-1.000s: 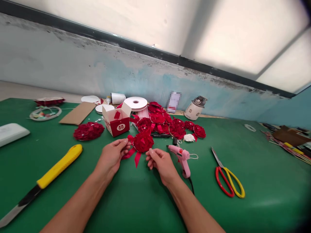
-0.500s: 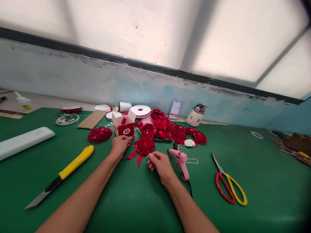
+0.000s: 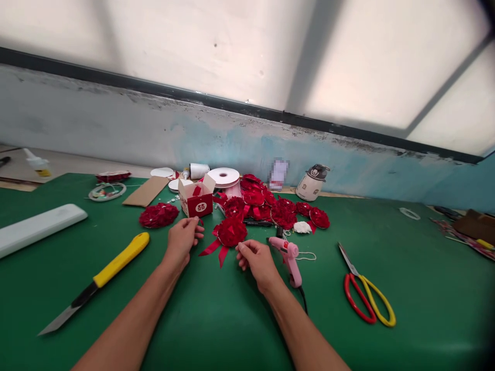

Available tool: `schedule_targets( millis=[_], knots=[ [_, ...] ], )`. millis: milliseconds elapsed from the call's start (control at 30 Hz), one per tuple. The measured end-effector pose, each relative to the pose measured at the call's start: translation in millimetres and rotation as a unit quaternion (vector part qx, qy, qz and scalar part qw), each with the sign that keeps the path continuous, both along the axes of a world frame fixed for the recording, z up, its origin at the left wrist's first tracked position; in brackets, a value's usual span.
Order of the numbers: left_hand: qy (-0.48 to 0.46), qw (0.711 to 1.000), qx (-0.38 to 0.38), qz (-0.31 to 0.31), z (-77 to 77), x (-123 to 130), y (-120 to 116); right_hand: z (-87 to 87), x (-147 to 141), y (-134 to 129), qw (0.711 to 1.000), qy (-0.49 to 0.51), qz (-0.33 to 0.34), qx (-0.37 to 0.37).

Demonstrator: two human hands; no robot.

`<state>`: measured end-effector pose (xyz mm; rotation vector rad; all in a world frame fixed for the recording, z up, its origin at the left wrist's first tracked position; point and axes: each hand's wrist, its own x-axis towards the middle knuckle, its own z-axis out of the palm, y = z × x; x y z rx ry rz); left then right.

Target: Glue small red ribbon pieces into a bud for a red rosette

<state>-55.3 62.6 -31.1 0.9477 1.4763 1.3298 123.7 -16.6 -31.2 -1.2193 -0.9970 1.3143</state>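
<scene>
My left hand point(image 3: 181, 240) is closed, with a small red piece, seemingly ribbon, at its fingertips. It hovers just in front of a red and white open box point(image 3: 201, 207). My right hand point(image 3: 256, 264) has its thumb and fingers pinched together beside the lower right edge of a red ribbon rosette point(image 3: 232, 232). What the pinch holds, if anything, is too small to make out. Two ribbon tails point(image 3: 210, 247) hang from the rosette toward me. A pink glue gun point(image 3: 288, 257) lies right of my right hand, and another red rosette point(image 3: 159, 214) is left of the box.
A yellow-handled knife point(image 3: 119, 260) lies at left, near a long white case point(image 3: 42, 229). Scissors point(image 3: 359, 291) with red and yellow handles lie at right. Behind are piled red rosettes point(image 3: 257, 198), a ribbon spool point(image 3: 222, 176), cardboard point(image 3: 146, 191) and a bottle point(image 3: 311, 184).
My left hand has drawn back left, away from the rosette and box front, with the small red piece. My right hand has hardly moved.
</scene>
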Motion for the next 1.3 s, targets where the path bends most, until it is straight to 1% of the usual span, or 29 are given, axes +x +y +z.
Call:
schedule_targets(
  millis=[133,233,300,400,500,567,700,767,833,900,967,1033,1067,1133,1200,1300],
  knots=[
    [-0.044,0.999,-0.006,-0.010,0.6,-3.6,0.0,-2.0,4.3,2.6,1.000,0.005,-0.021,-0.001],
    [-0.101,0.994,-0.012,-0.036,6.6,-2.5,-2.1,-1.7,6.6,3.3,0.999,0.001,-0.051,0.013],
    [-0.144,0.987,-0.016,-0.065,12.2,0.9,-6.3,-0.3,4.4,3.3,0.998,0.001,-0.061,0.033],
    [-0.186,0.975,-0.018,-0.121,18.5,11.2,-16.6,2.5,-7.7,4.5,0.998,0.038,-0.035,0.043],
    [-0.220,0.950,-0.011,-0.223,21.8,24.0,-28.8,5.1,-25.2,8.0,0.996,0.085,-0.007,0.041],
    [-0.210,0.944,0.001,-0.254,24.2,30.0,-35.7,6.9,-33.8,10.0,0.994,0.088,-0.017,0.065],
    [-0.186,0.941,0.007,-0.283,30.1,30.8,-41.5,10.6,-35.8,9.2,0.989,0.034,-0.063,0.128],
    [-0.197,0.946,-0.004,-0.259,31.8,26.6,-39.5,11.4,-31.8,8.8,0.988,0.015,-0.077,0.135],
    [-0.215,0.958,-0.014,-0.191,31.9,20.2,-34.5,10.2,-27.0,10.4,0.987,0.014,-0.097,0.129],
    [-0.243,0.964,-0.013,-0.105,30.8,12.1,-27.7,6.5,-21.8,13.8,0.985,0.021,-0.124,0.121],
    [-0.282,0.959,-0.001,-0.034,29.5,3.7,-20.9,0.6,-16.1,17.9,0.982,0.029,-0.149,0.109],
    [-0.306,0.952,0.014,0.009,28.8,-2.9,-16.1,-5.7,-10.2,21.3,0.981,0.027,-0.165,0.093],
    [-0.313,0.949,0.022,0.020,28.7,-5.0,-14.8,-8.4,-7.4,22.8,0.981,0.021,-0.171,0.088],
    [-0.320,0.947,0.032,0.022,28.9,-5.9,-14.5,-11.6,-2.1,26.4,0.981,-0.005,-0.178,0.082],
    [-0.325,0.945,0.025,0.008,29.2,-3.3,-16.5,-11.4,2.5,32.3,0.976,-0.081,-0.183,0.083],
    [-0.333,0.943,0.003,-0.026,29.1,2.7,-20.6,-5.3,7.9,46.4,0.953,-0.223,-0.187,0.085]
  ],
)
